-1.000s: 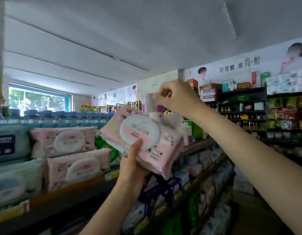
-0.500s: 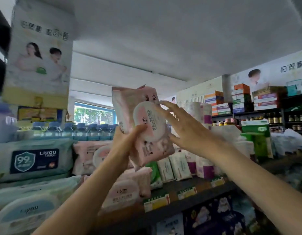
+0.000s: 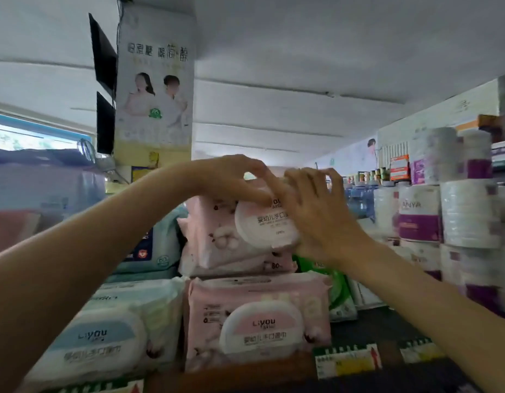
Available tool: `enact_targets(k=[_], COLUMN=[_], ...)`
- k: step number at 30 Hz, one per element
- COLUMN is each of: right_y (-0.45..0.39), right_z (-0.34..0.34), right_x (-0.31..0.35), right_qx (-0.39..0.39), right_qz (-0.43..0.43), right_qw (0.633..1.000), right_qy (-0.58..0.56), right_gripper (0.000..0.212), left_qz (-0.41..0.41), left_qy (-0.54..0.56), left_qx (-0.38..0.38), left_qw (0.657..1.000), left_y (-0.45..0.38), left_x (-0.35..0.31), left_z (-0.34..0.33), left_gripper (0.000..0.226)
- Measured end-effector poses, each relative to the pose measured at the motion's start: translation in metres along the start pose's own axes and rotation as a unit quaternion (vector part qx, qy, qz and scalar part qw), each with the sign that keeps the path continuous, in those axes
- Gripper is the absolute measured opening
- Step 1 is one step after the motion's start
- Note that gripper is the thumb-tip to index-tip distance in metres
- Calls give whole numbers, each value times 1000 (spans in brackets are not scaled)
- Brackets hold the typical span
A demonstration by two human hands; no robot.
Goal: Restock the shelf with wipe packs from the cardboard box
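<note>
Head view, the only one. Half a second ago: pink wipe pack up in the air, tilted, in the left hand only, right hand flat and wide beside it. Now: pink wipe pack (image 3: 231, 234) down on the pile, sitting on top of the bottom pink pack (image 3: 257, 321) with a thin pink pack squeezed between. Left hand (image 3: 231, 177) on the top edge, fingers bent over it, thumb side pinching. Right hand (image 3: 316, 217) at the right end, fingers curled round the round white lid (image 3: 267, 228) and the pack's side. So both hands holding the pack, neither one wide now.

Meaning for the job: this pack almost put away, by the look of it. Probably just a little push to make it sit straight, then letting go, then back for another one.

Beside the pile: blue packs (image 3: 104, 336) on the left, green pack (image 3: 339, 293) on the right, price tag (image 3: 347, 361) on the shelf edge (image 3: 373, 333).

Hard to see: no cardboard box anywhere in view. Back of the pack hidden by the hands. Paper rolls (image 3: 467, 214) on the right all blurry. Can't tell how flat the pack sits, or how much room is behind it.
</note>
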State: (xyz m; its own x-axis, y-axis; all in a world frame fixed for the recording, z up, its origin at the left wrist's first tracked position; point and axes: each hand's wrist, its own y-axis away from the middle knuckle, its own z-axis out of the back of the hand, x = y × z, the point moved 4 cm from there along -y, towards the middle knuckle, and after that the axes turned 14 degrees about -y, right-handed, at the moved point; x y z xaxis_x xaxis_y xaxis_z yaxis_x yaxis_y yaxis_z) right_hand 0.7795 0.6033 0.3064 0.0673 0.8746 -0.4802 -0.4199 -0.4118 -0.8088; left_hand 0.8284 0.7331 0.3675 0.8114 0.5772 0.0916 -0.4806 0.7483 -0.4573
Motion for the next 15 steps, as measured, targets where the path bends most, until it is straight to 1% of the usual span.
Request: enact_targets(k=[1,3,5,7,8,10,11,12,13,15], right_y=[4,11,18,22,20,12,8,3,0,-2], right_z=[-6,-14,-19,-20,-17,-6,0,6,13,22], right_x=[7,19,27,29,30,29,25,20,15,10], right_qx=[15,25,46,72,96,184,238,293,330,355], right_qz=[-29,-46,-35,-31,-27,-8,-2,-14,-32,-58], right_qw=[999,998,998,997,995,983,971,953,938,927], right_qy=[-11,-23,-26,-24,-25,-18,-32,-69,-101,-108], right_gripper=[123,122,119,120,122,125,123,119,113,104], left_qz=[-6,-17,-32,-41,-42,-44,-49,-57,-68,-80], left_qy=[-38,-65,-73,-126,-168,-246,-272,-294,-314,-360], left_qx=[1,25,65,74,58,12,-7,-18,-21,-19], left_qw=[999,997,995,988,983,968,961,954,947,929], left_y=[-1,-3,1,7,9,15,18,22,27,39], left_x=[-1,1,5,7,7,7,6,6,5,3], left_z=[-6,-20,-30,-34,-34,-33,-32,-32,-32,-35], left_gripper=[37,29,30,35,38,41,45,51,57,70])
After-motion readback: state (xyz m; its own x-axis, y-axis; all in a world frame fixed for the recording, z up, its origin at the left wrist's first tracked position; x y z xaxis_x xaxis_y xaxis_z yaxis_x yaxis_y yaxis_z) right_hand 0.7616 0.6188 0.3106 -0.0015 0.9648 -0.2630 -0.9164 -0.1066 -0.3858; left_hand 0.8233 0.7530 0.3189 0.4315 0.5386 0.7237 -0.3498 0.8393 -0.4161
